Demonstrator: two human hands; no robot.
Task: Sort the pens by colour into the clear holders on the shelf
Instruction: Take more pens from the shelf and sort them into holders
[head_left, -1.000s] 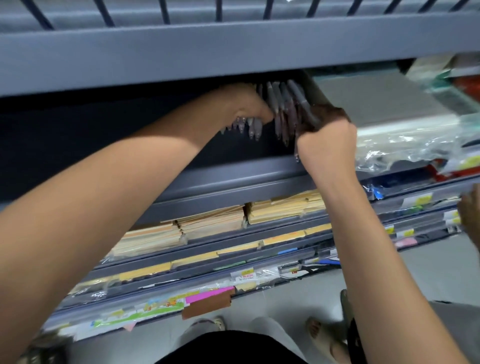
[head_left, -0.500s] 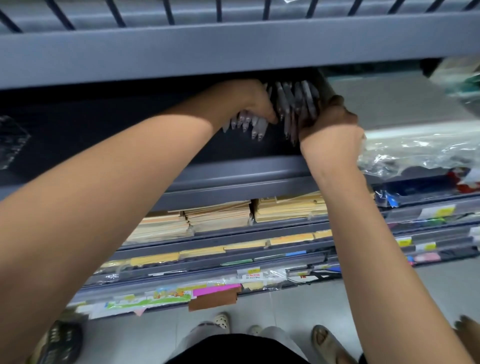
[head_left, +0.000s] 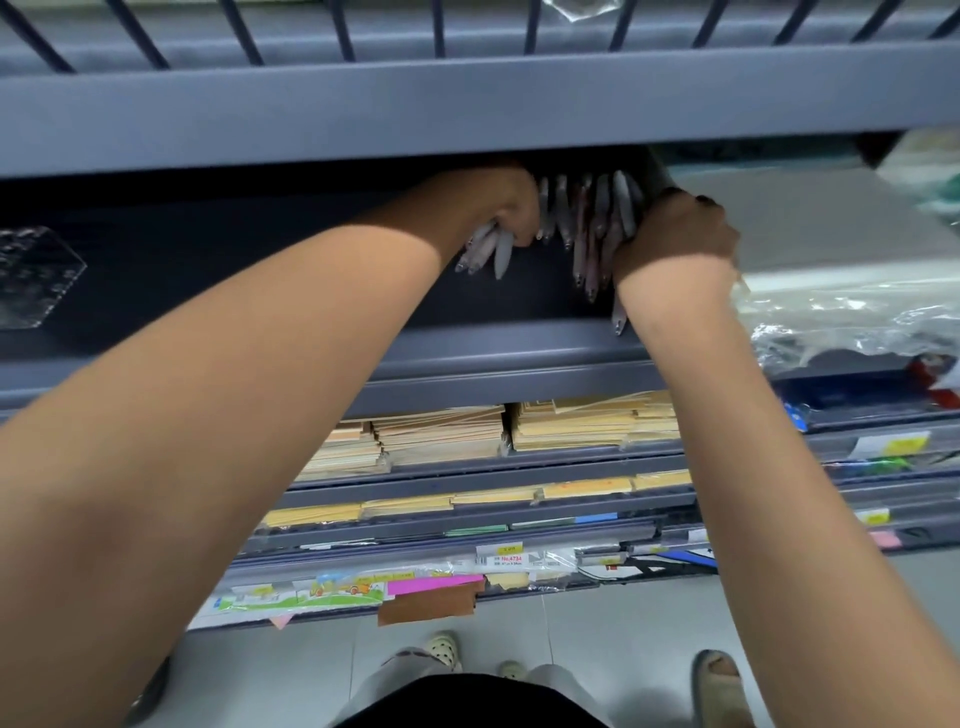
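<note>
Both my hands reach into a dark shelf bay under a grey shelf edge (head_left: 467, 114). My left hand (head_left: 511, 205) is closed around a small bunch of pale grey pens (head_left: 488, 249) whose tips point down toward me. My right hand (head_left: 675, 236) grips a larger bunch of grey pens (head_left: 597, 228) that fans out between the two hands. A clear hexagonal holder (head_left: 36, 275) lies at the far left of the same shelf, apart from both hands. Pen colours are hard to tell in the shadow.
A grey box (head_left: 810, 218) and crinkled clear plastic bags (head_left: 852, 317) fill the shelf right of my right hand. Lower shelves hold stacks of tan envelopes (head_left: 587, 421) and coloured paper packs (head_left: 431, 587). Feet in sandals (head_left: 447, 649) stand on the floor below.
The view has shifted left, bringing the clear holder into sight. My right hand has closed tighter around its bunch; my left hand's pens now hang lower.
</note>
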